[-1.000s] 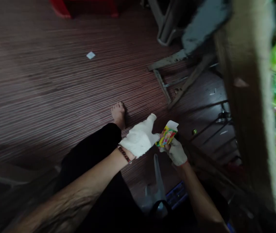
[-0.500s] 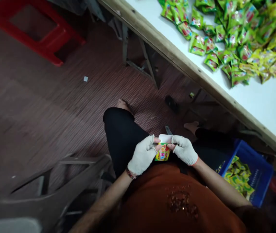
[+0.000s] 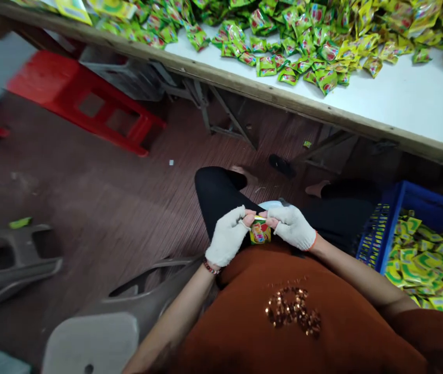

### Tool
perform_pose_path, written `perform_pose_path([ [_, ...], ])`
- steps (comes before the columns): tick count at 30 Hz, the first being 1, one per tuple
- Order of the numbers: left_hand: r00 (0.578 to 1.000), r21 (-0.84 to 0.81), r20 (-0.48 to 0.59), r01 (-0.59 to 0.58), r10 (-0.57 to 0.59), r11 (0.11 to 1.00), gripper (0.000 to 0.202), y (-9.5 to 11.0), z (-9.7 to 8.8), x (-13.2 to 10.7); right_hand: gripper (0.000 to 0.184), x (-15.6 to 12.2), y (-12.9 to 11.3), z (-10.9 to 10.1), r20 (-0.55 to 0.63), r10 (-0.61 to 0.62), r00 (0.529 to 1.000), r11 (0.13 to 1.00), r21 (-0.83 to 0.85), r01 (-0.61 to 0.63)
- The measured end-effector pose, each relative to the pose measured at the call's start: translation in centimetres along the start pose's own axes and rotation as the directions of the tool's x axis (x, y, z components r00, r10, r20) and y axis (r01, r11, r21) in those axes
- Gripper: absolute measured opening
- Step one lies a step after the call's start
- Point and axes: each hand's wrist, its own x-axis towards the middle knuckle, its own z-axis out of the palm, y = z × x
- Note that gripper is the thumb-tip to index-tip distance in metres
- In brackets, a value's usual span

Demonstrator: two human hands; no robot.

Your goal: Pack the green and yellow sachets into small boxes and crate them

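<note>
A small green and yellow printed carton (image 3: pixel 260 232) is held upright over my lap, its top edge between both hands. My left hand (image 3: pixel 229 234), in a white glove with bare fingertips, pinches the carton's upper left corner. My right hand (image 3: pixel 291 226), gloved the same way, pinches the upper right corner. A thin white and yellow strip of the carton's top shows between the fingertips. What is inside the carton is hidden.
Many green and yellow candy packets (image 3: pixel 307 47) lie on the white table (image 3: pixel 404 104) with a wooden rim. A blue crate (image 3: pixel 396 208) of yellow packets stands at my right. Red stool (image 3: pixel 89 98) at the left, grey plastic chair (image 3: pixel 92 337) near my left elbow.
The carton's white flap, raised before, is now folded down between my fingers. My view has turned, bringing in more of the table, the crate and the chairs.
</note>
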Motion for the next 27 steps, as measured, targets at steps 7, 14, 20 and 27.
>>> perform_pose_path([
  [7, 0.997, -0.049, 0.013, -0.072, 0.072, 0.996, 0.034, -0.3, 0.2, 0.2, 0.032, 0.4, -0.4, 0.0, -0.041, 0.077, 0.996, 0.996, 0.04, -0.076],
  [14, 0.95, 0.1, 0.057, -0.311, 0.306, 0.945, 0.03, -2.3, 0.8, -0.7, 0.036, -1.5, 1.5, -1.1, -0.003, 0.044, 0.999, 0.999, 0.032, -0.044],
  [20, 0.986, 0.046, 0.051, -0.159, 0.157, 0.986, 0.035, -3.6, 2.0, -0.3, 0.036, -3.0, 3.6, -0.1, -0.006, -0.096, 0.995, 0.994, -0.05, 0.095],
  [27, 0.999, 0.011, 0.02, -0.028, 0.027, 1.0, 0.049, -3.9, 1.5, 0.2, 0.026, -1.7, 2.0, 1.6, -0.063, 0.017, 0.998, 1.0, -0.013, -0.018],
])
